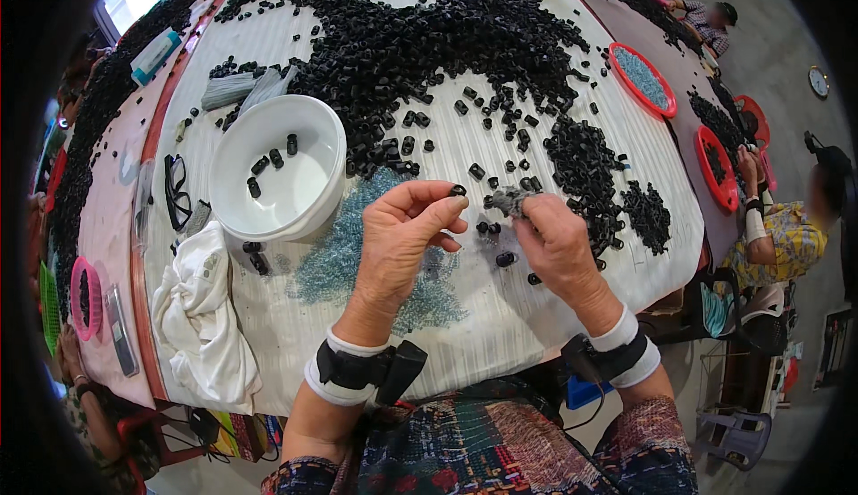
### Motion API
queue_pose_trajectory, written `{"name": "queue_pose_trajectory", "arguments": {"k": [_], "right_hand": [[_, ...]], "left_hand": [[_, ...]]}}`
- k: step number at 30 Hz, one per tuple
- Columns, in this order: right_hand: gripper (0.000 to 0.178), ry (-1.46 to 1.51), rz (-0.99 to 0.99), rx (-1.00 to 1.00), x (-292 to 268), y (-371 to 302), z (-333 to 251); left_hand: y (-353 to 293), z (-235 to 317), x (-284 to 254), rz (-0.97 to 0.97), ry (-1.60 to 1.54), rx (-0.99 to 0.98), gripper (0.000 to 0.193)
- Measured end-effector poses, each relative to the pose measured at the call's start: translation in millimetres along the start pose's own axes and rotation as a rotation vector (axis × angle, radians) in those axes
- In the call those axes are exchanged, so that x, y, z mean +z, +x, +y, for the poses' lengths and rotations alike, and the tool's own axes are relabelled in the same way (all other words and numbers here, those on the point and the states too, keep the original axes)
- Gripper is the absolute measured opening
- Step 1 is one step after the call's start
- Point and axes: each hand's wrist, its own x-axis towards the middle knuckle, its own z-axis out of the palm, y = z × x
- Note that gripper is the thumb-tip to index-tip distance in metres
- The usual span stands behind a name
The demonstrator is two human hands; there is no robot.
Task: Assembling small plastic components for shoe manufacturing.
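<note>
My left hand point(404, 231) pinches a small black plastic piece point(458, 190) between thumb and forefinger, above the table. Facing it, my right hand point(556, 238) is closed on a crumpled grey bundle point(509, 202), whose material I cannot make out. Below my left hand spreads a patch of tiny blue-grey pieces point(335, 258). A few loose black pieces point(506, 259) lie beneath the right hand. At the left, a white bowl point(232, 193) holds several black barrel-shaped pieces point(276, 157).
A large heap of black pieces point(429, 35) covers the far table. Left lie eyeglasses point(178, 193), a white cloth point(204, 316) and grey bundles point(228, 91). A red tray point(668, 106) of blue-grey pieces stands far right. Another person point(773, 240) works at the right.
</note>
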Motion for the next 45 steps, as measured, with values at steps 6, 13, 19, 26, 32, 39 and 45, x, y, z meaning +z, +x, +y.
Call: {"name": "queue_pose_trajectory", "arguments": {"k": [6, 13, 19, 26, 32, 39, 45], "right_hand": [[0.015, -0.140, 0.006, -0.078, 15.4, 8.9, -8.9], [0.016, -0.084, -0.075, -0.154, 16.2, 3.6, -24.6], [0.020, -0.091, 0.014, -0.034, 10.5, -3.5, -14.6], [0.021, -0.300, -0.052, -0.144, 26.3, -3.8, -19.3], [0.015, -0.334, -0.043, -0.132, 32.9, -3.7, -23.1], [0.013, -0.352, 0.056, -0.238, 34.8, -8.4, -26.2], [0.017, 0.224, 0.226, 0.168, -0.8, 9.9, -36.6]], "left_hand": [[0.1, -1.0, -0.4, -0.003, 0.001, -0.003, 0.018], [0.4, -1.9, -3.3, -0.006, -0.054, 0.009, 0.018], [0.9, -0.1, -0.7, 0.005, -0.018, 0.005, 0.018], [0.8, -1.0, -1.7, -0.009, -0.041, 0.004, 0.018], [0.5, -0.4, -1.4, -0.008, -0.031, -0.010, 0.018], [0.0, -3.6, -2.4, -0.022, -0.034, 0.011, 0.017], [-3.2, -4.8, 0.8, -0.046, 0.056, 0.007, 0.018]]}}
